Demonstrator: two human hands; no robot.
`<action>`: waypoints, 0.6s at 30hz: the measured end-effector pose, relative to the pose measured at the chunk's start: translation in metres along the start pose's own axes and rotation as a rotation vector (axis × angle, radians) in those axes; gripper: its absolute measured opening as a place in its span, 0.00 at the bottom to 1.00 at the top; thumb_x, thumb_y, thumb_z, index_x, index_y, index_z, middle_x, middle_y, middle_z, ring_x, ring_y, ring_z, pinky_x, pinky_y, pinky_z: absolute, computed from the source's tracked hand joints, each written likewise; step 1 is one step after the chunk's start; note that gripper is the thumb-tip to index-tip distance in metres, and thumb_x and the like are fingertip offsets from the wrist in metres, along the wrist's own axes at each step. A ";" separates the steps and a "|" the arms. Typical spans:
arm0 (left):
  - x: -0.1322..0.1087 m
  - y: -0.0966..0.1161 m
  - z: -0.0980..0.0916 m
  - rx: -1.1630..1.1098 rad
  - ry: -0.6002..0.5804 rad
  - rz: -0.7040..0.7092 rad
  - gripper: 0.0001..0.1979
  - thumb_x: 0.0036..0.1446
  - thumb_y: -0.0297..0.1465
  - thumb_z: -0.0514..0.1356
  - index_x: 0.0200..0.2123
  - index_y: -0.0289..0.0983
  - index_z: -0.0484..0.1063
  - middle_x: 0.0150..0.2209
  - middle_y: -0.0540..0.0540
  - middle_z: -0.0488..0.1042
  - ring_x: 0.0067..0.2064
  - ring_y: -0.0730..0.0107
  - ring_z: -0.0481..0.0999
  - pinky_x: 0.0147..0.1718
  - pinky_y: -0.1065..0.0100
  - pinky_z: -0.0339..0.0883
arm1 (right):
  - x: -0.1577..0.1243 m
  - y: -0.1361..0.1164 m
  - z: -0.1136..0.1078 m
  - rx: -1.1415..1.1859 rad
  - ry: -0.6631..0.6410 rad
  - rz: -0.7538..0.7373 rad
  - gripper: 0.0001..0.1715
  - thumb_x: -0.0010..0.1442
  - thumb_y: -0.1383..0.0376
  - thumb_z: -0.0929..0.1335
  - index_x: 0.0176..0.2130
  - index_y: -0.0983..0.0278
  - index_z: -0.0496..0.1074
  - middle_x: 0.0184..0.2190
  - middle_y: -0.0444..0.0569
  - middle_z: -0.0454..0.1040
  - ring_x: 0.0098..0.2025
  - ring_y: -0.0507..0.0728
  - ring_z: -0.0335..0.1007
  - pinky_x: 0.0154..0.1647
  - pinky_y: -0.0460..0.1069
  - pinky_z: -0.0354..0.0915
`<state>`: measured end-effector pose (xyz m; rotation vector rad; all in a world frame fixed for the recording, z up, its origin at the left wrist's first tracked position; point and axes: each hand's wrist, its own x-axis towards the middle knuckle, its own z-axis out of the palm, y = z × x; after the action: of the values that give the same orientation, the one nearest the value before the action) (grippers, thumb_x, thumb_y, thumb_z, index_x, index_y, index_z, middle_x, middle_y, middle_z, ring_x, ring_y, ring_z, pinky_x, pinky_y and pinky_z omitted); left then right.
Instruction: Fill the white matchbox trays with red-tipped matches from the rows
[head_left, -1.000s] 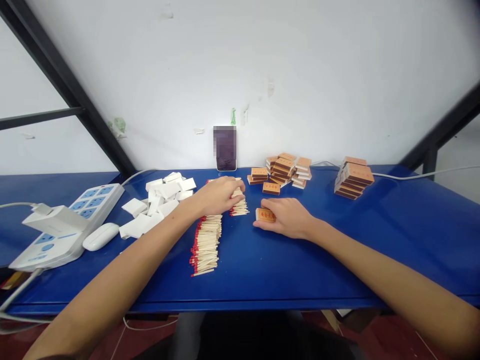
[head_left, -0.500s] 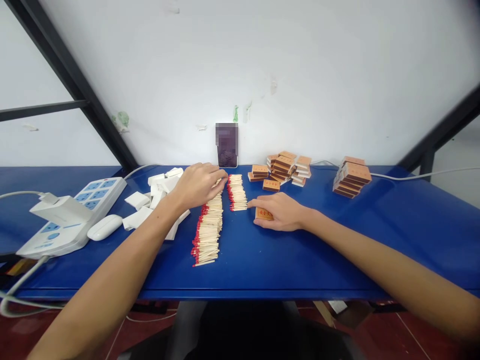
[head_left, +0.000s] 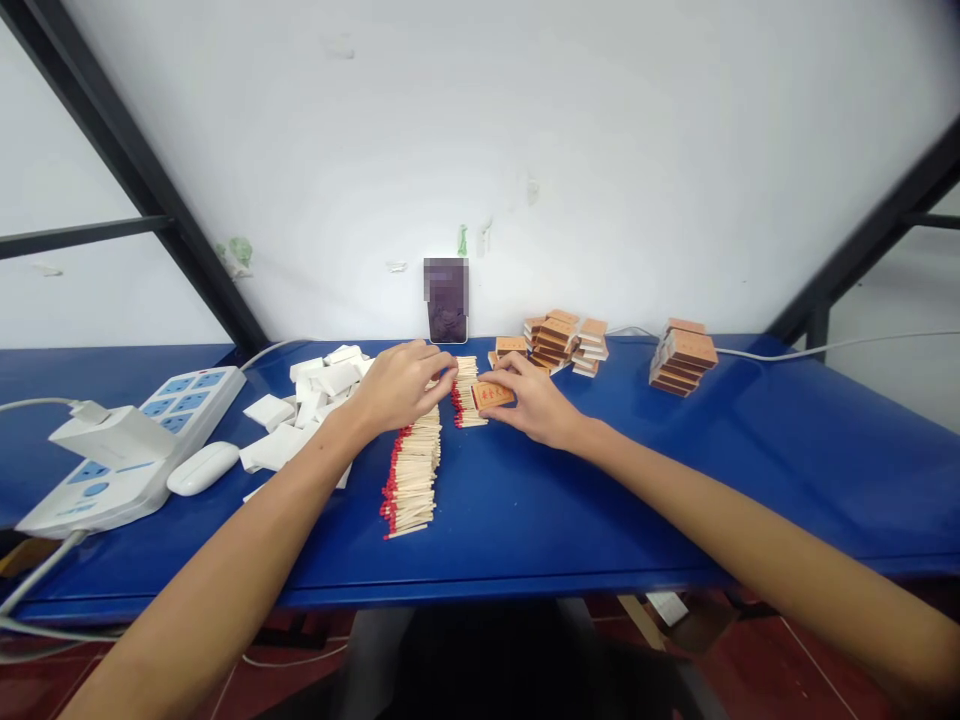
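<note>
Two rows of red-tipped matches lie on the blue table: a long row of matches (head_left: 415, 475) and a shorter row of matches (head_left: 466, 390) to its right. My left hand (head_left: 401, 385) is over the far end of the long row, its thumb and fingers curled together; what they hold, if anything, is hidden. My right hand (head_left: 538, 402) grips an orange matchbox (head_left: 495, 395) between thumb and fingers. The box is just above the right side of the short row and covers part of it.
White paper trays (head_left: 311, 395) lie heaped at the left, beside a power strip (head_left: 127, 450) and a white oval case (head_left: 202, 468). Matchboxes (head_left: 559, 340) are piled at the back, with another stack of matchboxes (head_left: 682, 358) farther right. A phone (head_left: 448, 305) leans against the wall.
My right hand has lifted the matchbox off the table and moved it left, to the short row of matches. My left hand has stayed nearly in place. The view has shifted slightly.
</note>
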<state>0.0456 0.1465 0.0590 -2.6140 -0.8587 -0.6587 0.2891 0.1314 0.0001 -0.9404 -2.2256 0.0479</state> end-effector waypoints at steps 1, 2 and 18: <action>0.000 0.001 0.000 -0.017 -0.019 0.010 0.18 0.70 0.34 0.48 0.43 0.35 0.77 0.33 0.43 0.79 0.36 0.61 0.76 0.35 0.63 0.65 | 0.000 -0.001 0.003 0.020 0.036 -0.003 0.22 0.58 0.62 0.75 0.52 0.60 0.75 0.46 0.53 0.70 0.47 0.61 0.71 0.51 0.58 0.71; 0.000 0.003 -0.001 -0.035 -0.040 0.022 0.18 0.70 0.35 0.49 0.45 0.36 0.77 0.34 0.43 0.79 0.36 0.61 0.76 0.35 0.63 0.65 | -0.002 -0.002 0.005 0.039 0.073 -0.004 0.22 0.58 0.63 0.75 0.52 0.60 0.75 0.46 0.52 0.69 0.47 0.60 0.71 0.51 0.59 0.72; 0.009 0.015 0.001 -0.655 -0.278 -0.184 0.18 0.70 0.39 0.49 0.49 0.37 0.75 0.32 0.49 0.78 0.27 0.72 0.71 0.27 0.70 0.62 | -0.005 -0.023 -0.002 -0.066 0.189 0.049 0.24 0.62 0.63 0.71 0.57 0.56 0.73 0.49 0.56 0.66 0.49 0.63 0.68 0.53 0.60 0.68</action>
<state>0.0614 0.1399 0.0608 -3.2988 -1.1268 -0.7313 0.2787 0.1101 0.0052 -0.9925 -2.0411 -0.0891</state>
